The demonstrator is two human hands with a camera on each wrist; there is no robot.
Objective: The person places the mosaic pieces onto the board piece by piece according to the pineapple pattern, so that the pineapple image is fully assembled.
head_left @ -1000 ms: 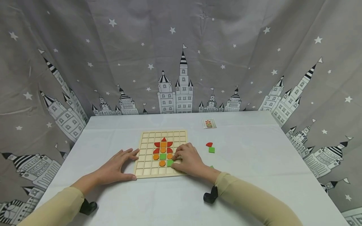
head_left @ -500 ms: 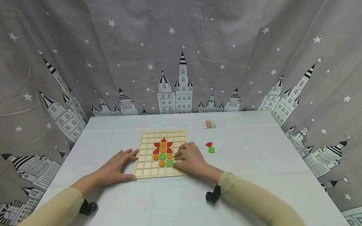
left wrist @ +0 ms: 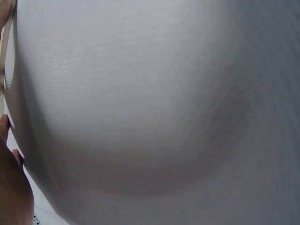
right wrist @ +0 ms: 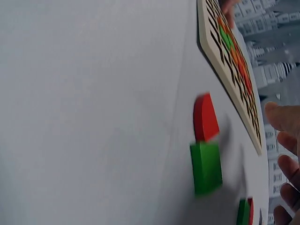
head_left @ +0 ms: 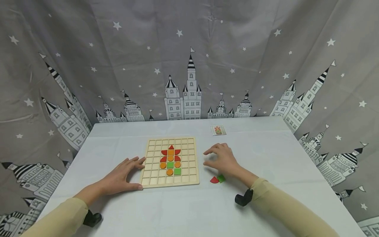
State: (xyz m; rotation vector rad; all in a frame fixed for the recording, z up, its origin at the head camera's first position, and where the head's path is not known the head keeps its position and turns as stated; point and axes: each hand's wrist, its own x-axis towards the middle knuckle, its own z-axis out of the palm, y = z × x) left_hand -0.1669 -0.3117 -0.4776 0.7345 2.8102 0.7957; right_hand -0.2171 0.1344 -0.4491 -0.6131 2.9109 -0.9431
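Board (head_left: 154, 176) pale wood; pieces red (head_left: 214, 180), green (head_left: 220, 178), orange (head_left: 169, 171); curtain (head_left: 88, 49) grey, white stars.

Grid board (head_left: 170, 162) sits mid-table (head_left: 266, 197), w/ a cluster of pieces (head_left: 170, 159) in its centre cells. Left hand (head_left: 119, 176) at board's left edge, near-left corner. Right hand (head_left: 223, 159) right of board; two loose pieces (head_left: 217, 179) just before it. Small card (head_left: 218, 129) toward table's far edge.
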